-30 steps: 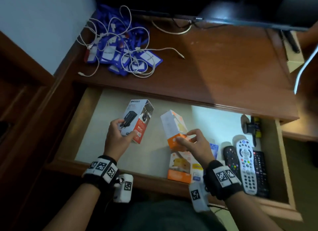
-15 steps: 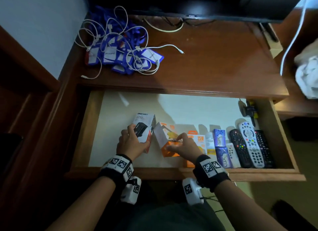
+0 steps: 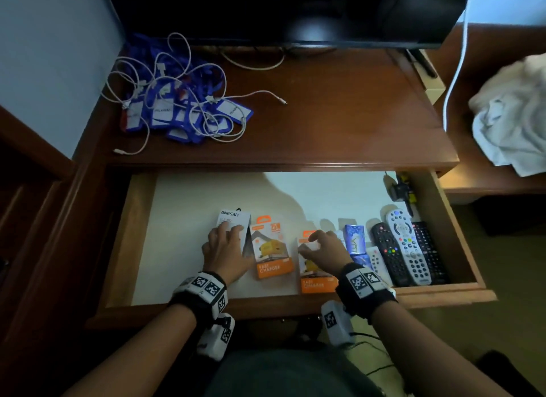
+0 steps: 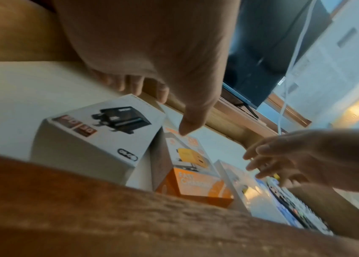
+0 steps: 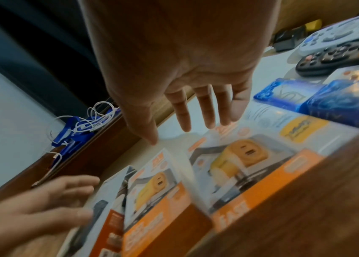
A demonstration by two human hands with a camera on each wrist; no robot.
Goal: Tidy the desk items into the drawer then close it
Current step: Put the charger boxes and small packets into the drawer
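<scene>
Two boxes that were in the air a second ago now lie flat in the drawer (image 3: 139, 237): the white charger box (image 3: 233, 219) under the left hand (image 3: 224, 248), whose grip is loose and flat on it, and an orange charger box (image 3: 270, 253) just beside it. The right hand (image 3: 323, 248) hovers over a second orange box (image 3: 317, 282), grip wide, holding nothing. So three boxes are stowed, with three remotes (image 3: 404, 246) at the right. One tangle of cables and blue tags (image 3: 177, 107) remains on the tabletop (image 3: 339, 118).
</scene>
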